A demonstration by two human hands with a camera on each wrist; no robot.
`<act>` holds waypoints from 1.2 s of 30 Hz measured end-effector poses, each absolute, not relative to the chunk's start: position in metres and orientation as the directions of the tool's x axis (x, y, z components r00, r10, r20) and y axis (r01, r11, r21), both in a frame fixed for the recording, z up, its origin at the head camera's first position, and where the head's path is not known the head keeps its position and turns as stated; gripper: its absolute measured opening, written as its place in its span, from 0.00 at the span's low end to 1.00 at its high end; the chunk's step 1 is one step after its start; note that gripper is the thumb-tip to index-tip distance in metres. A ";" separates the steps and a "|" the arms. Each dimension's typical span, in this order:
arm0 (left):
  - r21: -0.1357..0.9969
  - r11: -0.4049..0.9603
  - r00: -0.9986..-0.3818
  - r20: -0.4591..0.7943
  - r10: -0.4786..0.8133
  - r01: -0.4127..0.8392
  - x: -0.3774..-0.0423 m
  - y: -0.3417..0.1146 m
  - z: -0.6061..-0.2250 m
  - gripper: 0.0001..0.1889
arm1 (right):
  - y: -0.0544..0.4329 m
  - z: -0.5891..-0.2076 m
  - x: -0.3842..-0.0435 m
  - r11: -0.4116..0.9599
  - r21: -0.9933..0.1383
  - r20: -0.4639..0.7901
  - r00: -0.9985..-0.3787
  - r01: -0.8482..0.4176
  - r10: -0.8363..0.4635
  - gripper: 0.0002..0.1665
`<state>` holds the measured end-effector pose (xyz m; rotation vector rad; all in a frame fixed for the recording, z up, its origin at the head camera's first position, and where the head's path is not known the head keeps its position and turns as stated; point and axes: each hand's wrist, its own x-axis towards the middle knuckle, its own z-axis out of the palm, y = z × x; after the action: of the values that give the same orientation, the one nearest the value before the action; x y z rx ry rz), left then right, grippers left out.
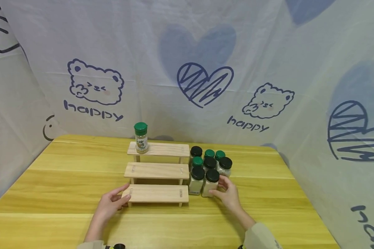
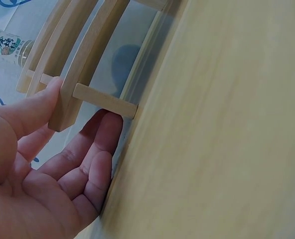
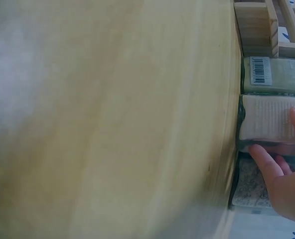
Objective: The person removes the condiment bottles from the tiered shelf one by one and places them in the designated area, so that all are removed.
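Note:
A three-step wooden rack (image 1: pixel 156 193) stands on the table. My left hand (image 1: pixel 112 204) grips the left end of its lowest step; in the left wrist view the thumb lies against the board (image 2: pixel 68 107) and curled fingers reach beneath, by the short leg (image 2: pixel 105 99). On the top step, toward the left, stands a green-capped seasoning bottle (image 1: pixel 141 140). Right of the rack, my right hand (image 1: pixel 230 195) holds a black-capped spice jar (image 1: pixel 212 175) between thumb and fingers. That jar (image 3: pixel 267 119) shows pale, ribbed sides in the right wrist view, and it stands upright among others.
Several more jars crowd against the rack's right side, among them a black-capped one (image 1: pixel 195 181) and a green-capped one (image 1: pixel 197 162). The wooden table (image 1: pixel 65 180) reaches back to a printed cloth (image 1: pixel 149 69) that hangs behind.

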<state>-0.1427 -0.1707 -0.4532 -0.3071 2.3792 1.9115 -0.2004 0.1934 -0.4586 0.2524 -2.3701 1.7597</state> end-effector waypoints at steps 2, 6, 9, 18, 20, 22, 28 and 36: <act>0.955 0.209 -0.976 -0.189 -0.111 -0.208 -0.143 -0.171 -0.454 0.25 | 0.193 -0.459 -0.199 0.304 -0.923 0.239 -0.971 -0.234 -0.024 0.30; 0.956 0.210 -0.976 -0.187 -0.109 -0.207 -0.144 -0.171 -0.454 0.25 | 0.193 -0.458 -0.197 0.342 -0.917 0.219 -0.976 -0.207 -0.003 0.31; 0.957 0.205 -0.977 -0.186 -0.107 -0.205 -0.144 -0.171 -0.454 0.25 | 0.192 -0.456 -0.194 0.355 -0.916 0.204 -0.979 -0.186 0.014 0.31; 0.957 0.204 -0.976 -0.190 -0.106 -0.208 -0.144 -0.172 -0.453 0.26 | 0.193 -0.455 -0.186 0.323 -0.934 0.186 -0.980 -0.154 0.073 0.24; 0.957 0.202 -0.976 -0.192 -0.107 -0.210 -0.144 -0.172 -0.453 0.26 | 0.193 -0.454 -0.184 0.317 -0.936 0.188 -0.978 -0.151 0.087 0.21; 0.955 0.207 -0.975 -0.194 -0.108 -0.213 -0.144 -0.172 -0.453 0.26 | 0.193 -0.453 -0.182 0.323 -0.933 0.200 -0.975 -0.160 0.096 0.17; 0.959 0.206 -0.979 -0.177 -0.100 -0.194 -0.142 -0.173 -0.455 0.27 | 0.192 -0.450 -0.175 0.307 -0.935 0.222 -0.969 -0.178 0.113 0.10; 0.966 0.204 -0.986 -0.142 -0.086 -0.157 -0.142 -0.174 -0.458 0.27 | 0.185 -0.442 -0.166 0.212 -0.969 0.144 -0.986 -0.123 0.085 0.09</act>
<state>-0.1417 -0.1745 -0.4581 -0.2410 2.3926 1.9324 -0.1661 0.1848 -0.4420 0.0371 -2.3115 1.8737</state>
